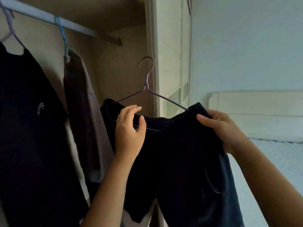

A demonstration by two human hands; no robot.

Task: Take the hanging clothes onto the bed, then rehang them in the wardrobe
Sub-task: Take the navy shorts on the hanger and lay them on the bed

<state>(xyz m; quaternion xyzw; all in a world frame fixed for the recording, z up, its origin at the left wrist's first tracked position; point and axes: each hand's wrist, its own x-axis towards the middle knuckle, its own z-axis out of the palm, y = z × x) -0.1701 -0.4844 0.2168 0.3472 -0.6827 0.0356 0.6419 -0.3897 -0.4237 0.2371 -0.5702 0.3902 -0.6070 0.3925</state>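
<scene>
A pair of black shorts [178,154] hangs on a purple wire hanger [147,82], held up in front of the open wardrobe. My left hand [129,130] grips the waistband and the hanger's lower bar on the left side. My right hand [221,128] pinches the waistband at its right end. The hanger's hook is free in the air, below and to the right of the wardrobe rail [49,20].
On the rail hang a black garment [29,122] on a purple hanger and a brown garment [82,115] on a blue hanger. The wardrobe's side wall [152,46] stands right of the hook. A bed with a pale headboard [262,108] lies at right.
</scene>
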